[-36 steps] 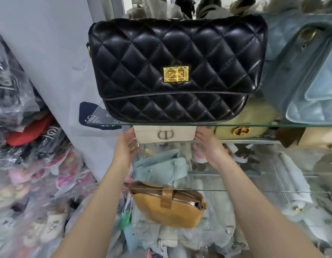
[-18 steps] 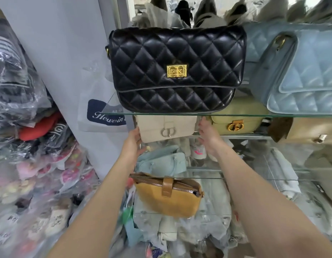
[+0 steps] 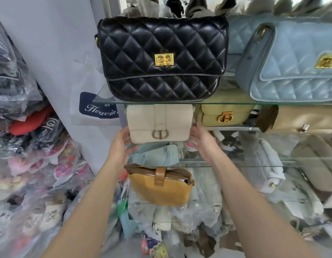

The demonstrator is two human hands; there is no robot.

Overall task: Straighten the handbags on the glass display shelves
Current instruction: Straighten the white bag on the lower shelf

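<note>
A cream handbag (image 3: pixel 159 123) with a metal clasp stands upright on the second glass shelf. My left hand (image 3: pixel 121 141) touches its lower left side with straight fingers. My right hand (image 3: pixel 199 138) lies against its lower right corner, fingers spread. Above, on the top glass shelf (image 3: pixel 236 103), stand a black quilted bag (image 3: pixel 161 58) and a pale blue quilted bag (image 3: pixel 291 67), the blue one tilted. An olive bag (image 3: pixel 224 112) and a tan bag (image 3: pixel 301 118) sit to the right of the cream one.
A mustard bag (image 3: pixel 159 185) sits on a lower glass shelf with a pale green bag (image 3: pixel 156 155) behind it. Plastic-wrapped goods (image 3: pixel 31 146) are piled on the left. A white carrier bag (image 3: pixel 94 107) hangs on the grey wall. More wrapped bags fill the lower right shelves.
The cream bag now shows more fully under the top shelf. Both hands have stayed at its sides and sit lower along its edges. The view has shifted slightly.
</note>
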